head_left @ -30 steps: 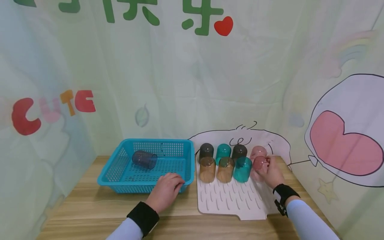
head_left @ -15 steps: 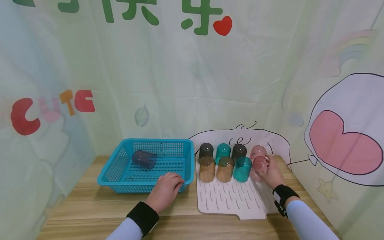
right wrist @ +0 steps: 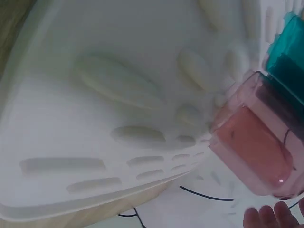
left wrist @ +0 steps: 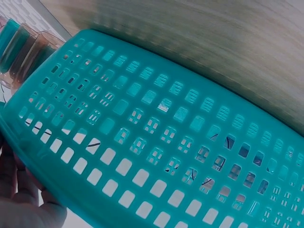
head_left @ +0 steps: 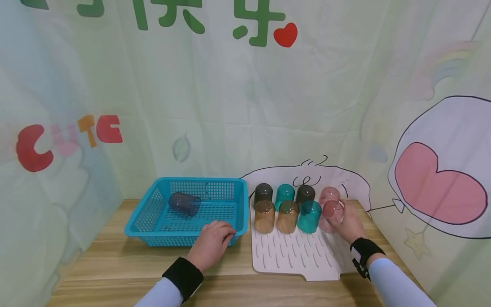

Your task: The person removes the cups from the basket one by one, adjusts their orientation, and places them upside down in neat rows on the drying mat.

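My right hand (head_left: 348,221) is at the right end of the front row, its fingers beside an upside-down pink glass (head_left: 332,213) that stands on the white ribbed mat (head_left: 285,258). In the right wrist view the fingertips (right wrist: 268,216) lie close to the base of that glass, with a narrow gap between. My left hand (head_left: 212,245) rests at the front right corner of the blue-green basket (head_left: 165,235). The left wrist view shows its loosely bent fingers (left wrist: 47,209) along the rim. Inside the basket a smoky grey glass (head_left: 184,204) lies on its side.
Beside the pink glass, a teal glass (head_left: 309,216) and two amber glasses (head_left: 264,216) stand upside down. Behind them is another row, with a dark glass (head_left: 263,194) at its left end. A printed curtain (head_left: 215,106) hangs behind the wooden table (head_left: 230,290).
My right fingers have shifted slightly right at the pink glass, showing more of its top. The left hand, basket and other glasses stay where they were.
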A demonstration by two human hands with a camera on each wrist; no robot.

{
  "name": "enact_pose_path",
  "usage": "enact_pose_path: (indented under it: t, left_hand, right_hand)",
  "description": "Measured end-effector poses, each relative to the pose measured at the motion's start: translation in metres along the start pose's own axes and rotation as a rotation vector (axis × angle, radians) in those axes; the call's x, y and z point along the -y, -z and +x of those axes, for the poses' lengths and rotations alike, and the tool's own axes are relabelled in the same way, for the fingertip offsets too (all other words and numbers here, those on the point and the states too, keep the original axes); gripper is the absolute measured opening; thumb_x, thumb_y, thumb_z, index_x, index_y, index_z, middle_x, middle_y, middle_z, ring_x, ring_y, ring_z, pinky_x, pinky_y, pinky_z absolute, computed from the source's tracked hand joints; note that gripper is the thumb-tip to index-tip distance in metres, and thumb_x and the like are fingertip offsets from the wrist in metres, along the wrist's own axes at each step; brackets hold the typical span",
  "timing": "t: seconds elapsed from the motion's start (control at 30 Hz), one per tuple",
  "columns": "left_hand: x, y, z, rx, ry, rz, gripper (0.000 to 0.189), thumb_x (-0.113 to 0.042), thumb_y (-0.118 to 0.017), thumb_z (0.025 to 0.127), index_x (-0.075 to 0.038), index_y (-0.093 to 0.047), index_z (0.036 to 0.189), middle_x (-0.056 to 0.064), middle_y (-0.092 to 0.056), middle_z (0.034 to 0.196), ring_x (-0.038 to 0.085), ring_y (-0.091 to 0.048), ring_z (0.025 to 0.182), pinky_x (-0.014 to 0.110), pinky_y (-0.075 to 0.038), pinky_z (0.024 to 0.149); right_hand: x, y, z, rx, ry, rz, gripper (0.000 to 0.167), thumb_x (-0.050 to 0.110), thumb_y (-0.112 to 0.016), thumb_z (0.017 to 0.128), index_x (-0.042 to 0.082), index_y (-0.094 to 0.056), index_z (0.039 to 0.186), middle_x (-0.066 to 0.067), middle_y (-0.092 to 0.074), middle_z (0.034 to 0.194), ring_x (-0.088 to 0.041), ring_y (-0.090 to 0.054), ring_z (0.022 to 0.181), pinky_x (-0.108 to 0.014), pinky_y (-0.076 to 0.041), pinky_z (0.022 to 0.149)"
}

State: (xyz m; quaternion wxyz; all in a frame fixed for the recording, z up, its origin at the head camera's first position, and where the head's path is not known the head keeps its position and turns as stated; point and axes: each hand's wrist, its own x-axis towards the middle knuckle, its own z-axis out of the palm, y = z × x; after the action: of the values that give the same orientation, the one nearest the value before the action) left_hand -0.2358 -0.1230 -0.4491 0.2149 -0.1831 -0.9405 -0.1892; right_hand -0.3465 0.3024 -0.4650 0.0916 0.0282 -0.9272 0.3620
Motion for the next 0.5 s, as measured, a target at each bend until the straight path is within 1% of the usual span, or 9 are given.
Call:
enact_pose_path:
  t: [0.17, 0.23, 0.27, 0.37, 0.43, 0.5]
  left_hand:
    - [0.0, -0.001, -0.001, 0.004, 0.002, 0.001, 0.007, -0.015, -0.075, 0.093, -0.019, -0.077, 0.098, -0.007, -0.073, 0.1, 0.017, -0.065, 0.102, 0.042, -0.054, 0.091]
    - [0.001, -0.001, -0.001, -0.001, -0.002, -0.001, 0.007, -0.015, -0.075, 0.093, -0.019, -0.077, 0.098, -0.007, -0.073, 0.1, 0.016, -0.065, 0.101, 0.042, -0.054, 0.091]
    - [0.001, -0.001, -0.001, -0.005, -0.005, -0.003, 0.007, -0.016, -0.075, 0.093, -0.019, -0.078, 0.098, -0.007, -0.073, 0.1, 0.016, -0.065, 0.1, 0.042, -0.054, 0.09]
    - [0.002, 0.0, -0.001, -0.014, -0.017, -0.009, 0.007, -0.015, -0.076, 0.092, -0.019, -0.078, 0.097, -0.007, -0.073, 0.1, 0.017, -0.065, 0.1, 0.042, -0.054, 0.09]
    - [0.002, 0.001, 0.0, -0.017, -0.022, -0.013, 0.007, -0.015, -0.076, 0.092, -0.019, -0.078, 0.097, -0.006, -0.073, 0.1, 0.017, -0.066, 0.1, 0.043, -0.054, 0.09]
    - [0.001, 0.001, 0.0, -0.016, -0.021, -0.019, 0.007, -0.014, -0.075, 0.092, -0.019, -0.078, 0.098, -0.006, -0.074, 0.101, 0.018, -0.066, 0.101, 0.043, -0.054, 0.09]
  right_hand:
    - [0.011, 0.004, -0.011, -0.084, 0.098, -0.02, 0.065, 0.028, -0.067, 0.1, -0.003, -0.036, 0.149, -0.027, -0.046, 0.141, -0.043, -0.047, 0.119, -0.063, -0.049, 0.102]
    - [0.016, 0.004, -0.019, -0.113, 0.147, -0.054, 0.065, 0.025, -0.068, 0.098, -0.002, -0.037, 0.149, -0.027, -0.047, 0.142, -0.043, -0.047, 0.122, -0.064, -0.047, 0.104]
    - [0.019, 0.003, -0.023, -0.113, 0.174, -0.058, 0.064, 0.023, -0.07, 0.097, -0.001, -0.038, 0.148, -0.026, -0.048, 0.142, -0.043, -0.048, 0.123, -0.064, -0.047, 0.104]
    - [0.026, -0.002, -0.036, -0.098, 0.273, -0.095, 0.061, 0.017, -0.075, 0.093, 0.001, -0.045, 0.143, -0.024, -0.053, 0.139, -0.044, -0.052, 0.127, -0.063, -0.047, 0.105]
    - [0.03, -0.007, -0.046, -0.054, 0.317, -0.129, 0.058, 0.015, -0.077, 0.091, 0.002, -0.048, 0.14, -0.022, -0.056, 0.137, -0.044, -0.055, 0.128, -0.061, -0.048, 0.104]
    - [0.034, -0.013, -0.055, 0.005, 0.336, -0.156, 0.054, 0.015, -0.078, 0.091, 0.005, -0.053, 0.138, -0.019, -0.059, 0.135, -0.041, -0.057, 0.128, -0.059, -0.049, 0.104]
